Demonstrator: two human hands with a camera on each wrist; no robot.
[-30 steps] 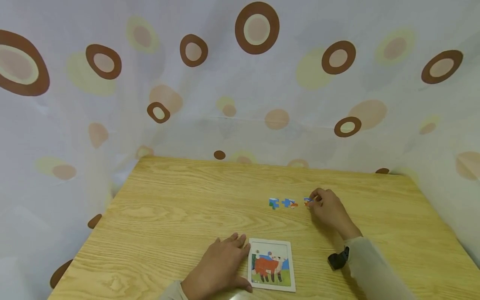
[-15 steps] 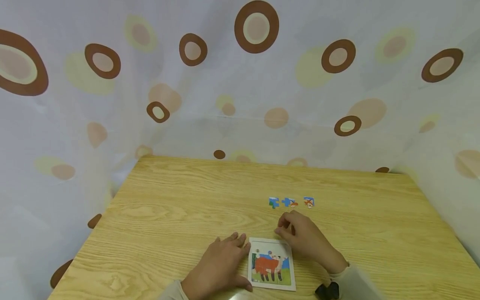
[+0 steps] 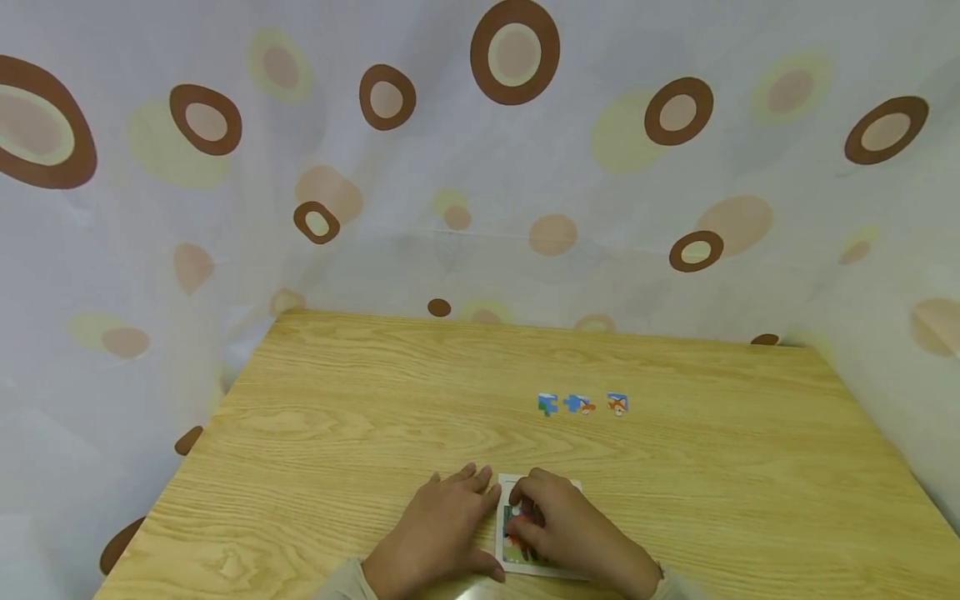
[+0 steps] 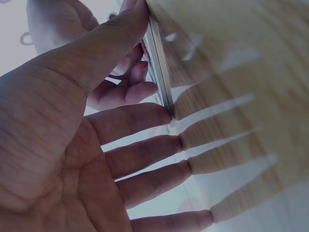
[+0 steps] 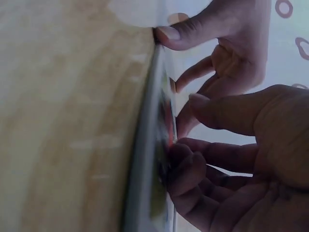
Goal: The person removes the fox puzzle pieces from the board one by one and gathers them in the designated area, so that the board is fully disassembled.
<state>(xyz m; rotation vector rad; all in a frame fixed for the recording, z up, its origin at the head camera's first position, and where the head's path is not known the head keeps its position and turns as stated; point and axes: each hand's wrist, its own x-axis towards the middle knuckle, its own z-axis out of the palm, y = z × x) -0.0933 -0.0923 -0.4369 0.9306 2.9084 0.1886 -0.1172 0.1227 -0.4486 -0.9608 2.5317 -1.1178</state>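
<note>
A square picture puzzle in a white frame lies on the table near its front edge. Its picture of a red animal on green is mostly covered in the head view. My left hand rests along the frame's left side, fingers spread and thumb by the lower corner. Over the picture is my right hand. Its fingers are bent down against the puzzle, and in the right wrist view the thumb stands apart from them, with nothing visible between. Three loose jigsaw pieces, a left one, a middle one and a right one, lie farther back.
The wooden table reaches back to a white curtain with brown and yellow circles. The curtain also hangs along both sides.
My right hand has come away from the rightmost loose piece, leaving it on the table, and moved toward me and left onto the puzzle. My left hand has stayed put.
</note>
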